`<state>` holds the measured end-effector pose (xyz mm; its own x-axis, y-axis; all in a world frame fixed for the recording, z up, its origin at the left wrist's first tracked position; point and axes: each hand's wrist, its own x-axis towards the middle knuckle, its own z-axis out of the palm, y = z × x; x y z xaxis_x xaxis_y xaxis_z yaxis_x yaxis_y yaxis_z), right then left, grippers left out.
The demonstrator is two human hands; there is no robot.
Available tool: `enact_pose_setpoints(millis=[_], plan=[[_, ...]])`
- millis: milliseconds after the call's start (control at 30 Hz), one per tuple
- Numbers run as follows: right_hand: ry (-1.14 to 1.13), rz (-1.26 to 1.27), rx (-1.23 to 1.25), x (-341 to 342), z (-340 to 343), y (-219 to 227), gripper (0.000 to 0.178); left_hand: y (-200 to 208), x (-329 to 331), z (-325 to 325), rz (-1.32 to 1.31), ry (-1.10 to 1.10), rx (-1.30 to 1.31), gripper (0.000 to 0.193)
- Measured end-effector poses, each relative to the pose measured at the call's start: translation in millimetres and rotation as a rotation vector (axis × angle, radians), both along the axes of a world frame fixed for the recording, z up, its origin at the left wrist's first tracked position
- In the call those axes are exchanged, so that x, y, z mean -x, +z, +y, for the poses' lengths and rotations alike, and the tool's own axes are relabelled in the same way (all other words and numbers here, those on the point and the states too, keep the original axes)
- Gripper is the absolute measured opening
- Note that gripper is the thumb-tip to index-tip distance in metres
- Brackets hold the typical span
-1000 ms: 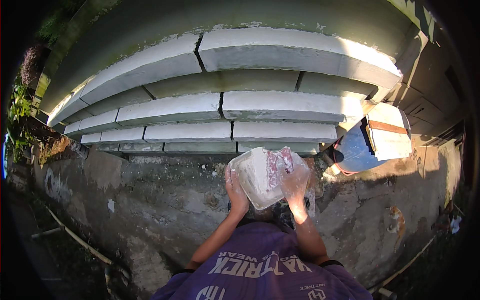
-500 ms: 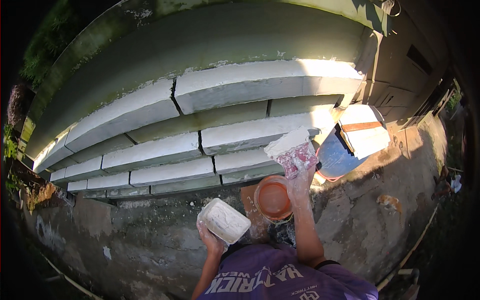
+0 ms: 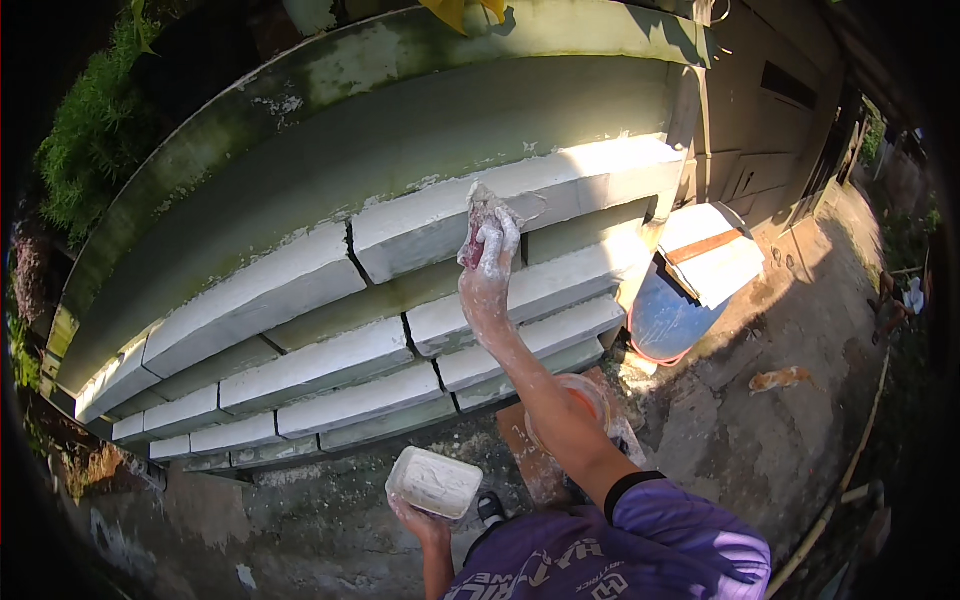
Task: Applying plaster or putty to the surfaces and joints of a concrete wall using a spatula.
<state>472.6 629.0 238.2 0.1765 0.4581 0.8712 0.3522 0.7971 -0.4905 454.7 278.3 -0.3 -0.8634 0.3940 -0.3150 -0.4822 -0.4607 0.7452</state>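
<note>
My left hand point(image 3: 415, 515) is closed round the side of a white rectangular tub point(image 3: 440, 482) with white paste in it, low in front of me. My right arm reaches far forward. In that hand, my right hand point(image 3: 492, 245), whitened with paste, grips a putty knife point(image 3: 474, 232) with a reddish, paste-smeared handle. Its blade is against the face of the top white ledge point(image 3: 570, 170) of a stepped wall, and is partly hidden by paste and fingers. More white ledges point(image 3: 320, 360), split by dark vertical gaps, run below it.
An orange bucket point(image 3: 592, 392), partly behind my right forearm, stands on a brown board point(image 3: 520, 450). To the right is a blue drum point(image 3: 668, 310) with a white sheet and a wooden strip on top. An orange-and-white cat point(image 3: 785, 379) lies on the concrete floor point(image 3: 700, 430).
My right hand has moved up, forward and left with the putty knife, from above the bucket to the top ledge. My left hand still holds the tub, at nearly the same place.
</note>
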Motion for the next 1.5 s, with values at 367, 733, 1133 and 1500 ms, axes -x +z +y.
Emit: enact_pose_setpoints(millis=[367,733,1133,1500], plan=[[0.203,0.423,0.294,-68.1,-5.7,-1.8,0.025,-22.4,11.5,-25.3,0.020,0.054,-0.040,0.054],[0.446,0.252,0.239,1.9,-35.0,-18.5,0.046,-32.0,11.0,-31.4,0.011,0.040,0.013,0.053],[0.184,0.091,0.193,-58.8,-8.3,13.2,0.043,-37.5,5.2,-37.0,-0.011,0.030,0.031,0.055],[0.419,-0.051,0.142,-41.8,-54.6,-15.0,0.044,-36.9,10.9,-33.7,-0.023,0.053,0.070,0.054]])
